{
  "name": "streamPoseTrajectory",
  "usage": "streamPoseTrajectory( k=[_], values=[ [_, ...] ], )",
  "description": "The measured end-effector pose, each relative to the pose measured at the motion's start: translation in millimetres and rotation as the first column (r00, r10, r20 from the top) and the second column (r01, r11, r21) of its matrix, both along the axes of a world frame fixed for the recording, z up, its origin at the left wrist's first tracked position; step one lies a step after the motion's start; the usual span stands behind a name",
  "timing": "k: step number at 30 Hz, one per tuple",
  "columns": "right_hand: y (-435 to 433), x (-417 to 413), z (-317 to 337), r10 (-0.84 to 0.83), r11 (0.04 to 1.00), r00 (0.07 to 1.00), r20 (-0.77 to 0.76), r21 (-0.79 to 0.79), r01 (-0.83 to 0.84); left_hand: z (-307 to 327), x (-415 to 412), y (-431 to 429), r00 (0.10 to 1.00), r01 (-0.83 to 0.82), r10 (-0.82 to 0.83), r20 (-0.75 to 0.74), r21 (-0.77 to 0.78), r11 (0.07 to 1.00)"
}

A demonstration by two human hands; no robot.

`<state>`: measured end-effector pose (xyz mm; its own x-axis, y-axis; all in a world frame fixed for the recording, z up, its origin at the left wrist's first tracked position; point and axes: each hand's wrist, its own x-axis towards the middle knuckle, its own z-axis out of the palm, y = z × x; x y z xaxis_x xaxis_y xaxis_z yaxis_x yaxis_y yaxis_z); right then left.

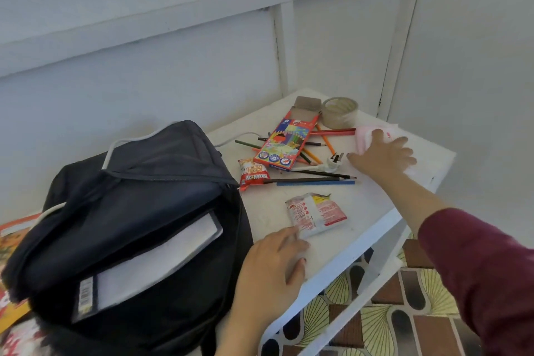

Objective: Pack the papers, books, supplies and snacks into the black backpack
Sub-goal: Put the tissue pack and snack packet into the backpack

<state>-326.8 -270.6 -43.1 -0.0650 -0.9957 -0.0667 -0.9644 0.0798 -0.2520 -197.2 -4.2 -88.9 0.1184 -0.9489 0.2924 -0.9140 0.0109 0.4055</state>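
The black backpack (124, 211) lies open on the left of the white table (361, 211), with a white book (156, 263) sticking out of its mouth. My left hand (271, 266) rests flat on the table beside the backpack, fingertips touching a red-and-white snack packet (316, 212). My right hand (381, 154) reaches far right, its spread fingers over a pink-and-white packet (364, 136). Between them lie a coloured-pencil box (284, 143), loose pencils (315, 180), a second red snack packet (251, 174) and a small white sharpener (332, 162).
A roll of clear tape (339, 111) stands at the table's back near the wall corner. A white cable (127, 141) runs over the backpack. Colourful books or bags (11, 240) lie under the backpack at left. Patterned floor tiles (404, 312) show below the table's right edge.
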Motion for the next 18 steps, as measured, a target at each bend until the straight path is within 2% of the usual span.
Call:
streamPoseTrajectory(
  k=[3, 6, 10, 15, 18],
  values=[
    [-2, -3, -2, -0.023, 1.0, 0.999, 0.029, 0.009, 0.023, -2, -1, 0, 1.0, -0.009, 0.009, -0.007, 0.001, 1.0],
    [-2, -11, -7, 0.005, 0.994, 0.998, 0.07, -0.105, 0.002, -3, 0, 0, 1.0, -0.012, 0.012, -0.007, -0.02, 1.0],
    [3, -20, -3, 0.061, 0.978, 0.968, 0.242, -0.208, -0.01, 4, -2, 7, 0.995, -0.05, 0.04, -0.087, -0.114, 0.992],
    [30, -12, 17, 0.172, 0.962, 0.866, 0.469, -0.27, -0.044, 33, 19, 36, 0.976, -0.199, 0.159, -0.15, -0.309, 0.93],
    [54, 0, 29, 0.29, 0.943, 0.758, 0.584, -0.309, -0.122, 53, 53, 55, 0.962, -0.268, 0.267, -0.063, -0.423, 0.866]
  ],
)
